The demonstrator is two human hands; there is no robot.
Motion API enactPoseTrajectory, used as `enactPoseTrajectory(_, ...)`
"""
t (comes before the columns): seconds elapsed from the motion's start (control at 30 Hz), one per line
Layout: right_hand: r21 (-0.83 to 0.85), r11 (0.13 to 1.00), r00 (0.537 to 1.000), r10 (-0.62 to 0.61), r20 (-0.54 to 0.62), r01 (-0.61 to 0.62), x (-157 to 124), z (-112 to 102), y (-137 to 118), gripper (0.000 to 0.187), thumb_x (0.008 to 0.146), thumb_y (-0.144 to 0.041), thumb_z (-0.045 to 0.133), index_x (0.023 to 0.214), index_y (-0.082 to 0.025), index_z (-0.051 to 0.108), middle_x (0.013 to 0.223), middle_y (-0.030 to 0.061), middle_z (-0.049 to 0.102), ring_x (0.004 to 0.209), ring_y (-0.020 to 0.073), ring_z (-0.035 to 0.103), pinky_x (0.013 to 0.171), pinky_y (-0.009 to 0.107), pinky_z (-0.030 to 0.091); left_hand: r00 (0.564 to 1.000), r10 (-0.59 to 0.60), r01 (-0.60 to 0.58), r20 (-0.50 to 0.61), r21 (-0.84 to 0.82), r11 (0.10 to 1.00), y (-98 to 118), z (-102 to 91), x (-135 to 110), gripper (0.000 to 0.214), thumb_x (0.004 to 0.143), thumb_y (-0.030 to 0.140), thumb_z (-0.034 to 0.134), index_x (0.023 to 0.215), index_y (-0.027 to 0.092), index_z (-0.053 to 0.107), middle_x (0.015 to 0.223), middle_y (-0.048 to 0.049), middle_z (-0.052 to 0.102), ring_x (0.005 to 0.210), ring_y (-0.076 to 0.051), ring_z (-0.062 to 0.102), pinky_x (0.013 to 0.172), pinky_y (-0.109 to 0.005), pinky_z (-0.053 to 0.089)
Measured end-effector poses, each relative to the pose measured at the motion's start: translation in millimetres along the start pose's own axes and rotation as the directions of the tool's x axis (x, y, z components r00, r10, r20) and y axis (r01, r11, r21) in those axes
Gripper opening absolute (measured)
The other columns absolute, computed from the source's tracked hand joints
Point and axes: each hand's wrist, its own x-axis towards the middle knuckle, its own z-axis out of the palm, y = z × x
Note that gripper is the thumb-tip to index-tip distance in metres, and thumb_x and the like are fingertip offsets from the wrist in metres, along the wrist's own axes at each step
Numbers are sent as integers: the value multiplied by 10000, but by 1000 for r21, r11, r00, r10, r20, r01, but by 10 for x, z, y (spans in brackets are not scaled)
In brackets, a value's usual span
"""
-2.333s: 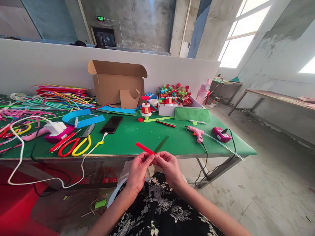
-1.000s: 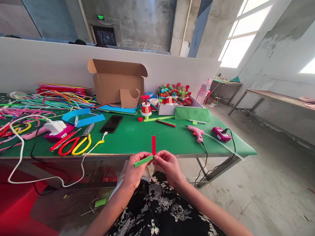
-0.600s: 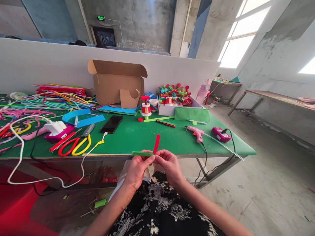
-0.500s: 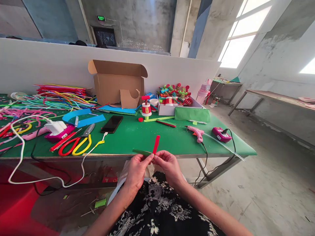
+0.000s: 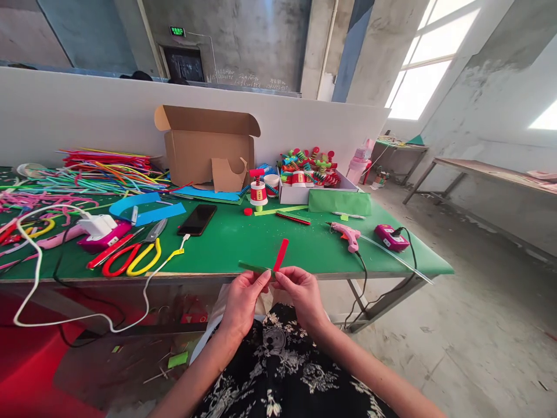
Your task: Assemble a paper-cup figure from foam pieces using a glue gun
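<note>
Just above my lap, at the table's front edge, my left hand (image 5: 244, 296) pinches a narrow green strip (image 5: 255, 268) that points left. My right hand (image 5: 301, 293) pinches the lower end of a red strip (image 5: 281, 254), which sticks up and leans slightly right. The strips meet at an angle between my fingertips; the fingers partly hide how they join. Both look like paper. Beyond them on the green table (image 5: 235, 244) lie a red and green strip pair (image 5: 293, 218) and a small red disc (image 5: 248, 212). A paper-cup figure (image 5: 258, 191) stands behind.
To the right lie a pink glue gun (image 5: 348, 235) and a purple power socket (image 5: 391, 238). On the left are scissors (image 5: 150, 247), a phone (image 5: 197, 220), a white cable (image 5: 148, 290) and piled pipe cleaners (image 5: 108, 174). A cardboard box (image 5: 209, 142) and a tray of figures (image 5: 300, 195) stand behind.
The red strip has tilted further to the right and the green strip has shifted slightly right. My fingertips have moved a little apart while both hands keep their pinch.
</note>
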Motion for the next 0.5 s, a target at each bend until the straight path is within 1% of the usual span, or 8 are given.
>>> enactPoseTrajectory(0.1,-15,1000,998,7,56,-7,-12,13,4,261,633,-434,826,705,-201,732,686,17,719,648,161,642,691,294,518,999,51,-52,19,34,998,1,17,1,431,483,506,868,610,150,661,540,23,575,553,-105,467,560,-233,382)
enactPoseTrajectory(0.17,-6,1000,996,27,84,-26,-16,18,8,288,630,-443,827,712,-186,726,684,23,719,651,164,644,695,295,521,996,92,-91,-22,36,995,0,27,0,439,495,519,860,561,153,626,515,31,545,537,-98,448,545,-231,364)
enactPoseTrajectory(0.27,24,999,998,41,53,-42,-9,19,10,294,613,-435,838,706,-184,718,656,13,704,618,152,631,685,292,522,993,71,-72,-92,-8,997,0,22,-4,483,519,580,831,548,161,592,523,22,564,526,-101,464,547,-240,383)
enactPoseTrajectory(0.3,38,999,999,38,32,-39,-5,20,9,285,609,-426,842,699,-187,713,646,6,696,610,147,627,687,291,522,994,59,-61,-90,-20,998,1,16,-5,484,518,583,833,574,161,603,545,17,585,534,-102,478,556,-240,394)
enactPoseTrajectory(0.37,71,997,1000,29,-1,-29,0,22,6,267,607,-408,844,675,-196,697,637,-1,688,608,145,624,697,295,526,998,43,-44,-48,-8,999,0,2,-6,471,497,545,858,640,154,638,603,9,625,557,-101,498,572,-233,407)
enactPoseTrajectory(0.43,92,996,1000,23,-1,-22,0,27,4,263,607,-401,844,658,-202,680,638,2,689,621,153,629,709,308,531,999,31,-31,-5,23,999,-8,-4,-5,462,468,487,886,693,148,667,642,3,644,578,-103,511,579,-229,410)
enactPoseTrajectory(0.5,95,995,1000,22,15,-23,-8,33,3,269,610,-408,842,658,-203,675,645,10,695,636,164,636,719,321,533,1000,23,-23,-2,24,999,-22,1,-1,452,454,461,893,692,148,668,641,3,645,590,-109,522,585,-231,413)
